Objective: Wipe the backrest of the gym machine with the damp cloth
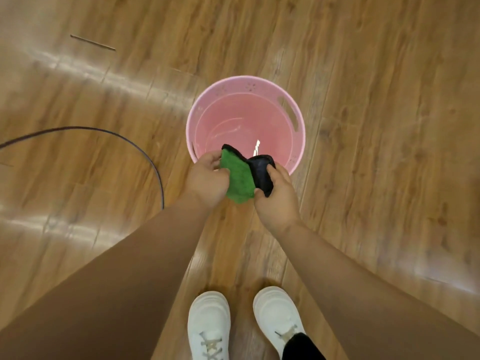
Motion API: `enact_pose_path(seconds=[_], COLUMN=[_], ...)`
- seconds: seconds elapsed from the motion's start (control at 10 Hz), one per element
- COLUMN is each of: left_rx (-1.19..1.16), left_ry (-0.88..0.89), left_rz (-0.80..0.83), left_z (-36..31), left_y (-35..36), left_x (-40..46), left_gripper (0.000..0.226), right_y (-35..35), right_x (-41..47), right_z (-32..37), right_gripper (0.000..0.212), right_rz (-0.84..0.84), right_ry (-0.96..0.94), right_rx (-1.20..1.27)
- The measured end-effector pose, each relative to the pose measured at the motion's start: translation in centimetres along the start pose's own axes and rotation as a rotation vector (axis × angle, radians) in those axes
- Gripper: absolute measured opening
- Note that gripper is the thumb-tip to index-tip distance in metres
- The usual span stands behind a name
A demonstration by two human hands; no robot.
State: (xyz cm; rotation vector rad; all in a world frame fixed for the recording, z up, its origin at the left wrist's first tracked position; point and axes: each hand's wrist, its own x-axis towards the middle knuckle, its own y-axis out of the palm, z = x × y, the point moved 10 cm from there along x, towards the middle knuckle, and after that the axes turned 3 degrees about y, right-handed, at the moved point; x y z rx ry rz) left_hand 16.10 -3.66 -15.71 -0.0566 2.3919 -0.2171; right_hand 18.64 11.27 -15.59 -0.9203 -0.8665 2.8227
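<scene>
Fingers [272, 175] of the right hand [278, 201] curl around the dark, black-edged part of the cloth [240, 178], thumb on top, while the left hand [206, 181] pinches the green side between thumb and bent fingers — both hands closed on the same piece of fabric. Cloth is green on one face and black on the other, bunched and folded between the two hands, held just above the near rim of the pink plastic bucket [296, 118]. Bucket stands upright on the wooden plank floor [376, 152]; it has a slot handle in its wall and small flower-shaped cut-outs near the rim, and its inside shows a bright glint near the cloth — whether that is water I cannot tell. Nearer than the bucket, two white laced shoes [209, 326] stand side by side on the floor. Left of the bucket a thin dark cable [145, 152] curves across the planks
</scene>
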Motion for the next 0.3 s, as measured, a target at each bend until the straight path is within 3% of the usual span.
enact_pose_path(seconds=[0.1,0.2,0.3], left_rx=[0.159,0.377,0.376], left_ry=[0.015,0.057,0.063], left_rz=[0.035,-0.036,-0.064], left_z=[-0.7,-2.0,-4.6], left_y=[0.3,-0.6,-1.5], left_x=[-0.4,-1.2,-2.4], left_gripper=[0.054,0.053,0.045], right_y=[-0.4,-1.3,-3.3], right_x=[-0.4,-0.8,-1.9], right_z=[-0.1,0.2,0.5], right_gripper=[0.056,0.053,0.049], right_rz=[-0.041,-0.07,-0.119], right_ry=[0.013,0.017,0.094], right_rx=[-0.066,-0.119,-0.065])
